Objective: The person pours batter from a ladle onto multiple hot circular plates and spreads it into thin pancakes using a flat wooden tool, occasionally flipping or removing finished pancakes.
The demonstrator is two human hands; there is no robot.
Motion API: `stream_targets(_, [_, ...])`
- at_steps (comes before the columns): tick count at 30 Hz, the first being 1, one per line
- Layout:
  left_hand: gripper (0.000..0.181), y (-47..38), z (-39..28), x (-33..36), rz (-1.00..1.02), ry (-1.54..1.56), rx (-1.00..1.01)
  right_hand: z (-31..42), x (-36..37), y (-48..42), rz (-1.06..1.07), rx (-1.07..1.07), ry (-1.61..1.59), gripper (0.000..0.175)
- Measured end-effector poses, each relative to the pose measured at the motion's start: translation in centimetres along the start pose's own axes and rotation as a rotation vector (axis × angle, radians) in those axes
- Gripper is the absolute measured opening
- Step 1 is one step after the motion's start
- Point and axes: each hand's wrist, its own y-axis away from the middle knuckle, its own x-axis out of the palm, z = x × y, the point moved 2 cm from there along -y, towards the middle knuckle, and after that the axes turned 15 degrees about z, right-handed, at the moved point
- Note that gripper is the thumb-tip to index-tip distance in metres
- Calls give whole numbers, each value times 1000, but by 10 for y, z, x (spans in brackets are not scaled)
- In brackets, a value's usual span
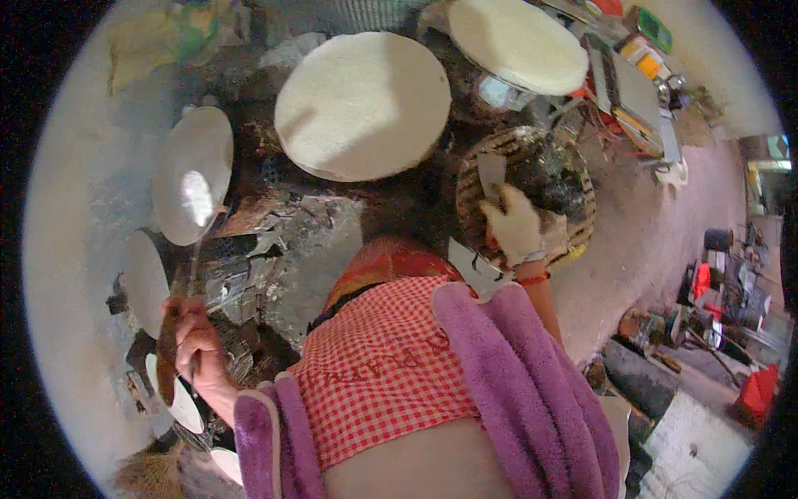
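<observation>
My left hand is closed around the thin handle of a long tool, whose far end reaches the near rim of a shallow round pan. A bright white patch shows inside that pan. My right hand wears a pale work glove. It is closed on a flat pale scraper-like piece, held over a round woven basket with dark contents. Between the hands, farther out, lies a large pale round disc, partly in shadow; whether it is a griddle or a sheet of food, I cannot tell.
A second large pale disc is at the upper right, beside a stack of flat boxes. More round pans curve along my left. Tools and a red object crowd the floor at the far right.
</observation>
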Motion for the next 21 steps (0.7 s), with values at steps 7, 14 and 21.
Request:
stream_targets(7, [27,42,1,6,142,0,251,133,28,-76,238,-409,-125,30])
stream_targets(14, [34,72,-64,1,68,-1007,262,280,101,-145,497,-400,160,64])
stream_targets(21, [37,71,-108,-32,-147,-371,264,331,171,-225,393,-310,275,67])
